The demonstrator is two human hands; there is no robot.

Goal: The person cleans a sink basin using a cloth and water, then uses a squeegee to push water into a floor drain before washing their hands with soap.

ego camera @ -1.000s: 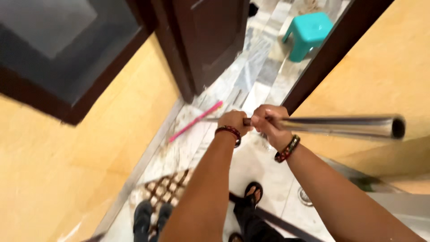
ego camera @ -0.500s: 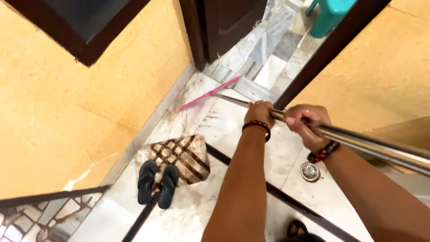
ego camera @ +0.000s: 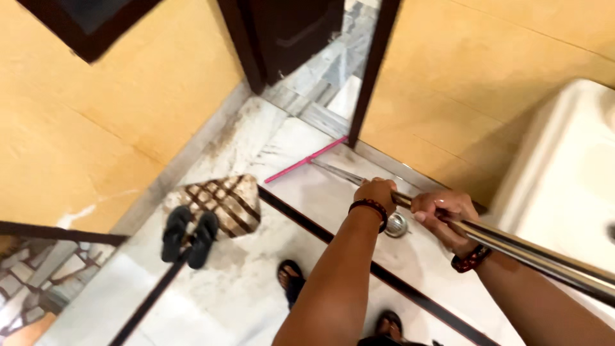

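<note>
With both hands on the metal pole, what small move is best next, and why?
Probably a short pull of the metal pole toward the floor drain. The pink blade lies on the wet floor beyond the drain, and the left hand and right hand both grip the pole.

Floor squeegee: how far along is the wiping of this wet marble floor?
Partly done, it seems. Both hands, left hand and right hand, grip the steel pole, with the pink blade down near the doorway. Dirty streaks remain along the wall and the floor by the drain looks wet. The mat and slippers lie on the floor, unmoved.
</note>
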